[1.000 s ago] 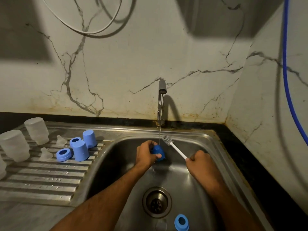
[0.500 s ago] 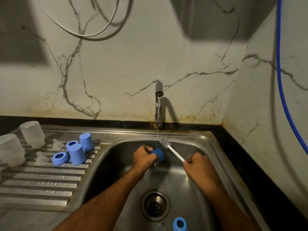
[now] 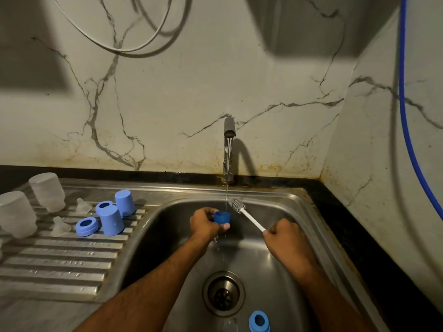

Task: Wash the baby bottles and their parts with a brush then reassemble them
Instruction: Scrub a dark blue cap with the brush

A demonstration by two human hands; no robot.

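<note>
A person rinses a blue bottle cap [image 3: 222, 217] under a thin stream of water [image 3: 226, 188] from the tap [image 3: 229, 149] at 12 o'clock of a steel sink [image 3: 299, 212]. The left hand [image 3: 207, 222] has its fingers curled round the cap, open end up, directly below the stream; water drips from beneath it toward the drain [image 3: 223, 293] at 6 o'clock. The right hand [image 3: 286, 238] grips the white handle of a bottle brush [image 3: 248, 218], whose bristled head points toward 11 o'clock and sits just beside the cap and the stream, apart from both as far as can be told.

A blue ring [image 3: 259, 321] lies on the basin floor at 5 o'clock of the drain, near the picture's lower edge, with a clear part just beside it that is too faint to identify.

On the ribbed draining board [image 3: 60, 259] at 9 o'clock of the basin stand two frosted bottle bodies [image 3: 18, 218] upside down, two clear teats [image 3: 60, 226], two blue caps [image 3: 111, 220] mouth down, and two blue rings [image 3: 86, 226], all grouped near the board's far end.

A dark table [image 3: 374, 236] edges the sink to the right. Behind, a veined marble wall [image 3: 167, 104] shows rust-coloured stains along its base; a pale cable [image 3: 134, 47] loops at 11 o'clock, and a blue hose [image 3: 404, 111] hangs down the side wall at 2 o'clock.
</note>
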